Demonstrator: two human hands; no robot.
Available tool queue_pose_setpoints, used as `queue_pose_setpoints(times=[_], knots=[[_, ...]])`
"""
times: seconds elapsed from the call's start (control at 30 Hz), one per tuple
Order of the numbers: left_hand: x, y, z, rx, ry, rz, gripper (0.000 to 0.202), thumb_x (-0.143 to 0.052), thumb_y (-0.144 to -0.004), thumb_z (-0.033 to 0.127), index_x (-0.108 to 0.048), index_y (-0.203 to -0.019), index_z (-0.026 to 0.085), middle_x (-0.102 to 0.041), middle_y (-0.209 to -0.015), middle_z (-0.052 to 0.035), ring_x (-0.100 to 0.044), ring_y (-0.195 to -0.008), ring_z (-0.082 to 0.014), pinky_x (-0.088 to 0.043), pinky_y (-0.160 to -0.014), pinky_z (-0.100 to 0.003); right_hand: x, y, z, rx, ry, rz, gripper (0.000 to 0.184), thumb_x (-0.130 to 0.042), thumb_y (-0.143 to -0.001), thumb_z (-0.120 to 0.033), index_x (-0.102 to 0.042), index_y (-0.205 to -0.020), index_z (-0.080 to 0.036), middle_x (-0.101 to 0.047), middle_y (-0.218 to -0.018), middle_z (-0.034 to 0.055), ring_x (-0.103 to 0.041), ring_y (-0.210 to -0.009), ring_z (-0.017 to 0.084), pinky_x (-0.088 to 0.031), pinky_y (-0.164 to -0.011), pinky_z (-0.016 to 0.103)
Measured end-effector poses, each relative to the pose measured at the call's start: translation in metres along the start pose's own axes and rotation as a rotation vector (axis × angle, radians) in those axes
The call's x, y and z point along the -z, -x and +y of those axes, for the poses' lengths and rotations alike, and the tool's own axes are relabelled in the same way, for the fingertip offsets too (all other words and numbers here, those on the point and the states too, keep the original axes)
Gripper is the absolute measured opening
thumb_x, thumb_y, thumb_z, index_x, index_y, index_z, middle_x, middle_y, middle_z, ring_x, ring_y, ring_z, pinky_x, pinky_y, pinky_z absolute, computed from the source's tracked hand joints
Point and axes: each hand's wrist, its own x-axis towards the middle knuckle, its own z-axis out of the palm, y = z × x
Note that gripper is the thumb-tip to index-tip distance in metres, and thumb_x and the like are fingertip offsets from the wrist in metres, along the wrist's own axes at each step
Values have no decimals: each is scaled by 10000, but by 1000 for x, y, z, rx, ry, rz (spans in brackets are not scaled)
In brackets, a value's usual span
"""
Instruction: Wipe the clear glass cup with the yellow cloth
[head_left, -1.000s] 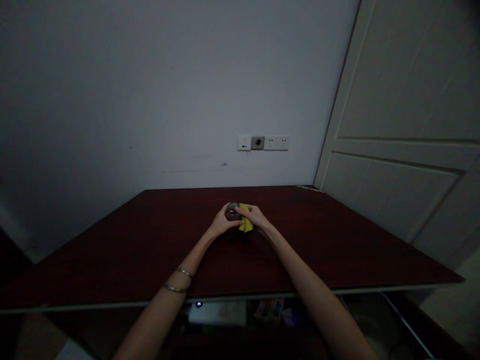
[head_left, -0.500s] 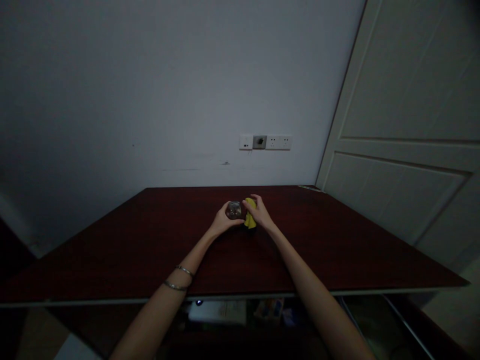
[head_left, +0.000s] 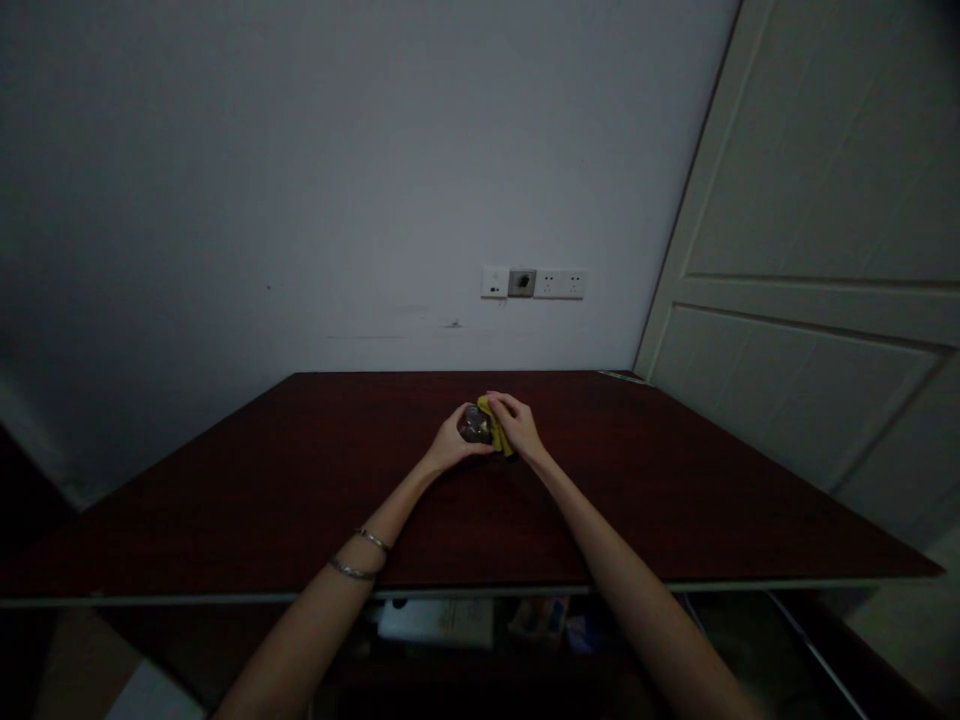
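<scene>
My left hand (head_left: 452,442) is curled around a small clear glass-like object (head_left: 475,425), thumb on the near side and fingers on the far side. Its exact kind is hard to make out in the dim light. Pinched in my right hand (head_left: 518,425) is a yellow cloth (head_left: 499,434), which lies against the right side of the clear object and hangs down beside it. Both hands are just over the dark red tabletop (head_left: 315,480), around its middle. Two metal bangles (head_left: 360,556) circle my left forearm.
A pale wall with a row of sockets (head_left: 534,283) rises behind the table. To the right stands a white panelled door (head_left: 810,330). Under the table's front edge, a white box-like item (head_left: 436,622) and other things lie on a dark shelf.
My right hand has moved slightly left, bringing the yellow cloth onto the clear object's upper right side. The clear object has shifted and turned a little in my left hand.
</scene>
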Motion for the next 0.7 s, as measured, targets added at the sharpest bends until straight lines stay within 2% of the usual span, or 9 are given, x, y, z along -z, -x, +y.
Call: queue_pose_setpoints(times=[0.07, 0.17, 0.3, 0.4, 0.5, 0.57, 0.63, 0.7], knots=[[0, -1, -3, -1, -25, 18, 743, -793, -445, 249, -474, -1106, 130, -568, -1064, -81, -541, -974, -208, -405, -890, -351, -1, 2, -2, 36, 14, -13, 280, -533, -749, -385, -652, -888, -173, -630, -1028, 85, -564, -980, 199, -395, -902, 334], [0, -2, -10, 42, -46, 89, 817, -805, -411, 235, -446, -1135, 113, -543, -1112, -110, -520, -1015, -230, -390, -910, -366, -3, 10, -9, 165, 58, -60, 230, -567, -736, -345, -663, -885, -198, -591, -1112, 74, -538, -1032, 194, -375, -931, 336], [1, -4, -17, 96, 30, 129, 883, -804, -404, 207, -398, -1182, 104, -520, -1152, -140, -512, -1037, -249, -389, -911, -377, -7, 19, -17, 268, 107, -141, 199, -579, -729, -313, -666, -888, -230, -542, -1183, 61, -513, -1068, 197, -356, -950, 357], [2, -4, -20, 101, 13, 135, 925, -810, -387, 216, -392, -1205, 110, -502, -1183, -143, -482, -1083, -267, -360, -943, -395, -10, 17, -12, 230, 83, -79, 198, -575, -725, -321, -670, -871, -225, -567, -1140, 66, -526, -1044, 198, -368, -937, 355], [2, -3, -20, 66, -67, 117, 935, -816, -367, 223, -416, -1206, 119, -493, -1199, -134, -451, -1122, -277, -317, -980, -414, -10, 10, 0, 107, 43, 30, 223, -572, -717, -355, -666, -844, -198, -616, -1040, 76, -556, -981, 195, -393, -911, 346], [3, -2, -19, 36, -109, 99, 923, -815, -367, 227, -431, -1200, 128, -494, -1200, -128, -445, -1128, -276, -303, -991, -418, -10, 7, 5, 32, 34, 55, 246, -567, -713, -374, -659, -843, -187, -633, -994, 80, -568, -949, 194, -406, -895, 349], [3, -2, -18, 30, -132, 102, 928, -817, -358, 229, -437, -1199, 132, -487, -1209, -129, -437, -1136, -280, -295, -995, -422, -8, 8, 4, 38, 46, 49, 243, -564, -716, -373, -656, -845, -189, -628, -999, 80, -564, -954, 194, -404, -898, 354], [2, -3, -20, 47, -117, 117, 944, -818, -348, 222, -433, -1204, 128, -476, -1222, -135, -425, -1148, -287, -286, -999, -426, -8, 12, -2, 124, 84, 4, 219, -566, -722, -353, -657, -855, -204, -602, -1056, 74, -542, -999, 193, -382, -922, 354]])
